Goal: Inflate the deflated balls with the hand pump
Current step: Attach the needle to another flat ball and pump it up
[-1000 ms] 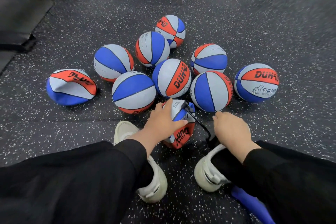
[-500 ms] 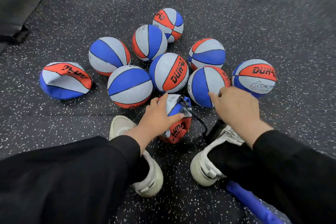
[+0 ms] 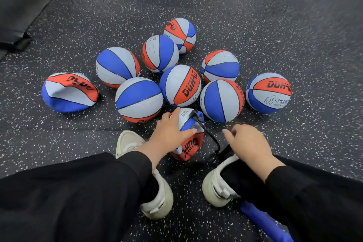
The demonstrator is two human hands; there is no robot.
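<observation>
Ten small rubber basketballs in blue, grey and orange panels lie on the black speckled rubber floor (image 3: 294, 25). Landmark: the crumpled, half-flat ball (image 3: 191, 143) between the person's two pale shoes, nearest the camera.

Left hand (image 3: 169, 135) rests on top of that crumpled ball, fingers spread and curved over its near-left side, thumb lying across the blue panel; it holds the ball down rather than lifting it. A thin black hose (image 3: 206, 131) runs from a fitting at the top of the ball, off to the right and down toward the right shoe (image 3: 218, 186).

Right hand (image 3: 249, 143) hovers just right of the ball, above the shoe, fingers loosely bent and somewhat blurred; it has nothing in it that I can make out. Whether it touches the dark pump part beneath it I cannot tell.

Blue tube (image 3: 265, 224), likely the pump body, pokes out behind and right of the ball, under the right leg.

Far left of the ball: a second collapsed ball (image 3: 68, 92), folded flat. The other eight, beyond the landmark, look round.

Judgement: needle seated, pumping step on this ball. Next move needs the right hand on the pump handle, left steadying the ball so the needle stays in. One more flat ball afterward.
</observation>
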